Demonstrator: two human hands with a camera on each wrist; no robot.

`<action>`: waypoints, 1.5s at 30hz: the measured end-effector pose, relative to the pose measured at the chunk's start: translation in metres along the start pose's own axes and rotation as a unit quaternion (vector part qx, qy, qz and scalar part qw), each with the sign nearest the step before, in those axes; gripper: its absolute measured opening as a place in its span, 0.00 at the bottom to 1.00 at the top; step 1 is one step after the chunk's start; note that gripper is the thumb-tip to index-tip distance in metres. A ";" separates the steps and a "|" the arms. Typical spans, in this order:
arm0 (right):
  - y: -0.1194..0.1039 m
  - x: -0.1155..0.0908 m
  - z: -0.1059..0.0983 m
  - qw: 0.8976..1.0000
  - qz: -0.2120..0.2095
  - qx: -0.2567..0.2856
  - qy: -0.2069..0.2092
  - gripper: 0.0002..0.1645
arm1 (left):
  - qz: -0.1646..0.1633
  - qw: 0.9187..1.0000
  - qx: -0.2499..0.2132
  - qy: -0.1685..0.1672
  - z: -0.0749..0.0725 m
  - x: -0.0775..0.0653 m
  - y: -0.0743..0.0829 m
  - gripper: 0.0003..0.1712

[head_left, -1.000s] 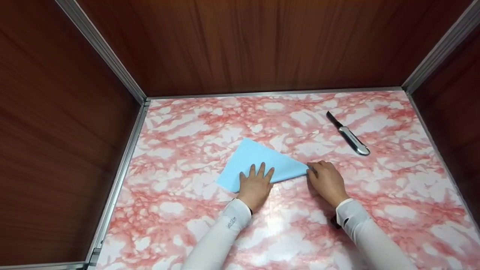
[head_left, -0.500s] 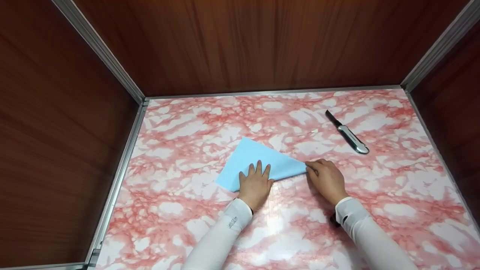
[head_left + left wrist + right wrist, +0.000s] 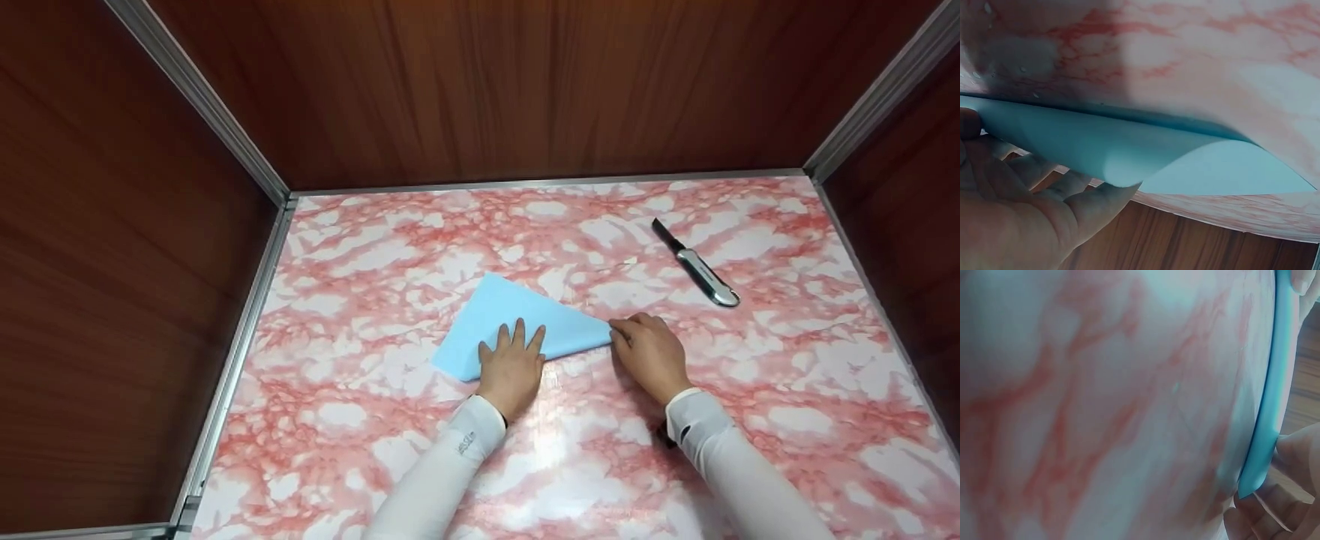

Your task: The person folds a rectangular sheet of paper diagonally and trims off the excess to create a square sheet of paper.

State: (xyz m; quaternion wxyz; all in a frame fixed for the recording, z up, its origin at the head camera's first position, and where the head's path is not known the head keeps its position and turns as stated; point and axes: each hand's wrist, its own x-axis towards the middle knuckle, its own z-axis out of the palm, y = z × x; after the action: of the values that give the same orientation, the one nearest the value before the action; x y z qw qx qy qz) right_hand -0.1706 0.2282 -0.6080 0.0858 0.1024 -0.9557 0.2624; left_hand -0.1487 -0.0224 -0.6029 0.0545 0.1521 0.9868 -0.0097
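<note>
A sheet of light blue paper, folded over, lies on the table and narrows to a point at its right end. Spread across its near part is my left hand, fingers straight and resting on top. My right hand pinches the pointed right corner between thumb and fingers. In the left wrist view the folded paper bulges in a soft, rounded roll along the near edge, beside the left hand. From the right wrist, the paper's rounded edge runs down to the pinching fingers.
A utility knife with a black blade end and silver-black handle lies at the back right, apart from the paper. Dark wood panels with metal edge strips enclose the red-and-white marbled table at the back and both sides.
The right hand has shifted very slightly left and away from the person, still pinching the paper's corner. The left hand stays on the paper almost unmoved.
</note>
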 end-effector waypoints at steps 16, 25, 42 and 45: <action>0.002 -0.003 0.002 0.999 0.015 0.025 0.023 0.16 | -0.004 0.999 0.037 -0.007 0.003 -0.001 0.004 0.34; 0.008 -0.005 0.000 0.998 0.014 0.058 0.011 0.24 | -0.014 0.999 0.037 0.003 0.007 -0.002 0.005 0.35; 0.016 -0.012 -0.004 0.993 -0.111 -0.011 -0.043 0.23 | -0.023 0.999 0.040 0.005 0.007 -0.002 0.006 0.36; 0.016 -0.013 -0.005 0.993 -0.112 -0.019 -0.043 0.22 | -0.020 0.999 0.038 0.013 0.005 -0.001 0.006 0.35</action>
State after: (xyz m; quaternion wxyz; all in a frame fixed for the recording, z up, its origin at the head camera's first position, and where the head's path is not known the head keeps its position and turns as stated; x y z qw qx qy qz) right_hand -0.1614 0.2464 -0.6147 0.0756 0.2185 -0.9457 0.2286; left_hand -0.1449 -0.0170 -0.6082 0.0353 0.1339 0.9893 -0.0465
